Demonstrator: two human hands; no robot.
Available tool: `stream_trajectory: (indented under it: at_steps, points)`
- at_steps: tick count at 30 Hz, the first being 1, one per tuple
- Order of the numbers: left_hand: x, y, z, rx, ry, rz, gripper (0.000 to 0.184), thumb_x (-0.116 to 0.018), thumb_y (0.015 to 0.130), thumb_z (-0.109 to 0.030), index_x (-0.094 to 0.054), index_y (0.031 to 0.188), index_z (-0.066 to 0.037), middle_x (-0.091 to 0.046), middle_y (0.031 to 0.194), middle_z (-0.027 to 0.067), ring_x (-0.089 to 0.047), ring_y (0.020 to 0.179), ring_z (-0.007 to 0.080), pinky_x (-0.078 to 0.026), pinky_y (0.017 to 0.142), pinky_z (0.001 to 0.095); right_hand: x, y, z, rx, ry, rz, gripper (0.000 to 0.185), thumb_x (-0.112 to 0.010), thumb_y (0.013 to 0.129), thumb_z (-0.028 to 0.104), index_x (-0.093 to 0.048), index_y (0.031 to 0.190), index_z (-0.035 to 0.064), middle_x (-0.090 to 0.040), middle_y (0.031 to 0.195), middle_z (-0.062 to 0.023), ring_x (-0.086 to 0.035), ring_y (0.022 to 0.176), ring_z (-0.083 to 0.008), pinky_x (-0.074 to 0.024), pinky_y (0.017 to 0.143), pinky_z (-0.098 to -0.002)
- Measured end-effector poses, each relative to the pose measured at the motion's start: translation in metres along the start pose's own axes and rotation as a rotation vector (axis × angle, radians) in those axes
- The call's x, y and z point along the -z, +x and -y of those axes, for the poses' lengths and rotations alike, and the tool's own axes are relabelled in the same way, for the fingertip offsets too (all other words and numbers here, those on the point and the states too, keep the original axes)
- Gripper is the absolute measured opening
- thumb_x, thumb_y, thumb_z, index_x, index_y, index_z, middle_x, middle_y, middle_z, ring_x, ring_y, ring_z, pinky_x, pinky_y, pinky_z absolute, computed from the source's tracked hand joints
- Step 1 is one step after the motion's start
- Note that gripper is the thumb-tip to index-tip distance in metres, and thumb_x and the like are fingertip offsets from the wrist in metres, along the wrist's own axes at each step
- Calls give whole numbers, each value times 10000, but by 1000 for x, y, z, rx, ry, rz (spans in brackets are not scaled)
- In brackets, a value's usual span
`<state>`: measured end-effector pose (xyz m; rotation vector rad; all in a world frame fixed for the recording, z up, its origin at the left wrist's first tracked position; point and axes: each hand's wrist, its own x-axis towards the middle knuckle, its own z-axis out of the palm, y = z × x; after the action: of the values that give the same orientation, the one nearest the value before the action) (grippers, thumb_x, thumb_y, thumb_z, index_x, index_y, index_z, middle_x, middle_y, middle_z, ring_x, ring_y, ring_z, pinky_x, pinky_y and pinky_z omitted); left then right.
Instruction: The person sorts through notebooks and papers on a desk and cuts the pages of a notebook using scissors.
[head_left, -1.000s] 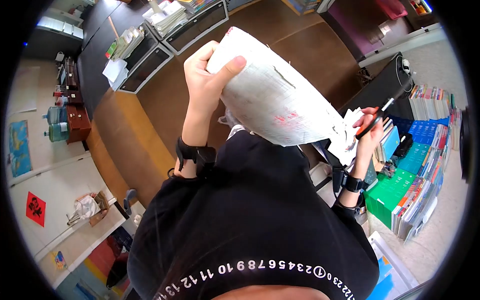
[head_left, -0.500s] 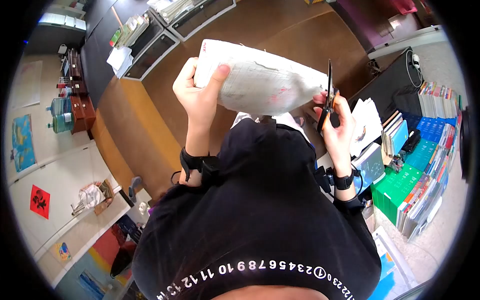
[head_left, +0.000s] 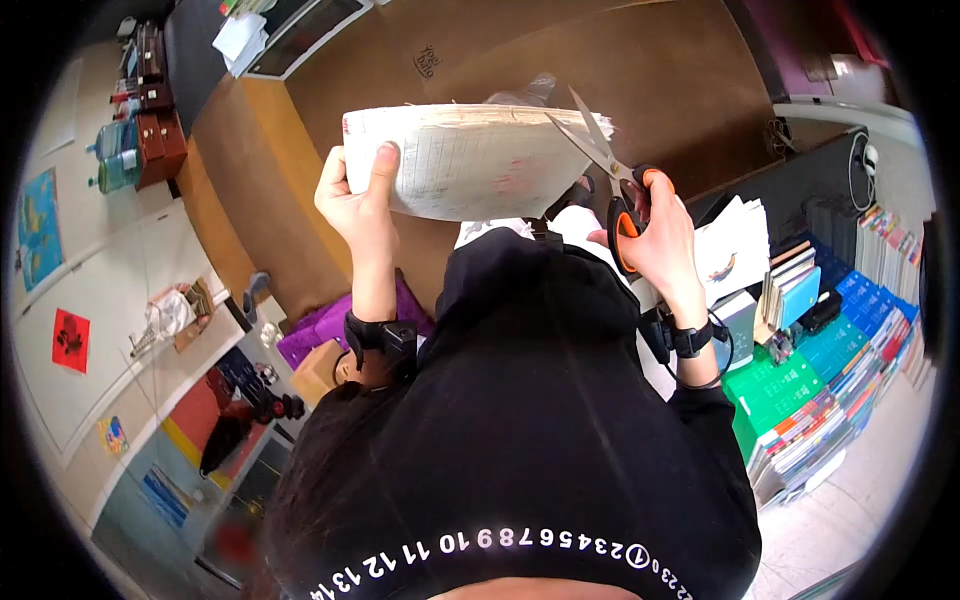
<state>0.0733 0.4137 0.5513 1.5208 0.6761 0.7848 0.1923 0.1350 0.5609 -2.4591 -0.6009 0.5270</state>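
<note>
A thick, worn notebook (head_left: 470, 165) with lined, red-marked paper is held up in front of my body, its ragged page edges facing up and away. My left hand (head_left: 362, 205) grips its left end, thumb on the near face and the other fingers behind. In my right hand (head_left: 660, 240) is a pair of scissors (head_left: 612, 165) with black and orange handles. The blades are spread apart and point up and left at the notebook's right end. One blade tip overlaps the page edges; whether it touches them I cannot tell.
Stacked books and green file boxes (head_left: 775, 390) stand at the right, beside loose white papers (head_left: 733, 245). A purple cloth (head_left: 320, 335) and a cardboard box (head_left: 320, 372) lie low on the left. Brown floor (head_left: 640, 60) stretches beyond the notebook.
The notebook has tilted so its page edges show, and has shifted left. The scissors have swung from upright to slanting left, with their blades now visibly apart. The view has shifted too.
</note>
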Motion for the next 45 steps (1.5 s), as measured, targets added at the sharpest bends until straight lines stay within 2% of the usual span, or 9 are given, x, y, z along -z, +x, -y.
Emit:
stream_trajectory:
  at_steps: [11,14,19,26,32,34,36,41,45]
  points:
    - [-81,-85,42,76,279,-381,144,-707,870,-111,-598,829,-26,-621,807,-3,-511,708,43,-414,647,202,-51,14,-66,-102,605,436,546,-735,790,437,-501,1031,7,-606,799,-142,-628,769,-275,-469,690,-350]
    - [-102,-100,61,208,213,-431,171,-724,852,-97,-600,894,13,-657,866,45,-568,793,79,-466,727,237,-82,18,-92,-288,720,608,536,-724,806,439,-507,1000,-10,-607,804,-140,-622,779,-242,-468,696,-340]
    - [-123,-131,107,385,122,-358,273,-705,853,-65,-612,1081,54,-660,1049,98,-609,933,133,-481,835,283,-106,14,-117,-353,656,589,512,-723,809,441,-502,935,-3,-616,782,-152,-631,771,-261,-483,713,-354]
    - [-123,-170,173,799,113,-437,279,-692,854,-61,-610,1100,41,-661,1056,75,-617,925,139,-473,825,287,-131,6,-141,-292,321,498,587,-762,751,492,-454,918,21,-606,720,-142,-637,673,-300,-498,623,-374]
    - [-140,-194,243,730,283,-352,223,-725,843,-121,-659,946,65,-688,853,52,-594,740,86,-483,672,248,-183,-5,-157,-459,477,599,552,-769,759,446,-453,926,24,-614,751,-172,-629,692,-351,-492,624,-398]
    - [-143,-198,265,739,354,-258,210,-717,853,-105,-653,974,55,-673,877,42,-583,754,71,-472,677,228,-204,-4,-157,-475,427,618,575,-744,770,471,-456,952,9,-617,735,-185,-633,698,-381,-495,634,-429]
    - [-142,-198,290,654,427,-219,209,-722,847,-101,-650,956,61,-676,828,32,-578,743,61,-472,654,227,-223,-3,-154,-502,337,575,491,-764,781,382,-461,898,14,-576,700,-126,-578,616,-283,-472,594,-370]
    - [-123,-208,343,653,564,-115,223,-714,829,-66,-644,1002,56,-694,865,45,-575,743,48,-483,646,232,-266,0,-156,-589,229,597,531,-702,813,462,-452,896,2,-592,722,-184,-609,667,-362,-477,619,-421]
    - [-130,-204,373,444,589,-191,141,-706,803,-65,-646,896,21,-618,707,113,-591,583,214,-475,575,312,-301,4,-163,-593,190,580,512,-653,835,385,-462,1054,-37,-624,800,-252,-617,782,-454,-494,700,-489]
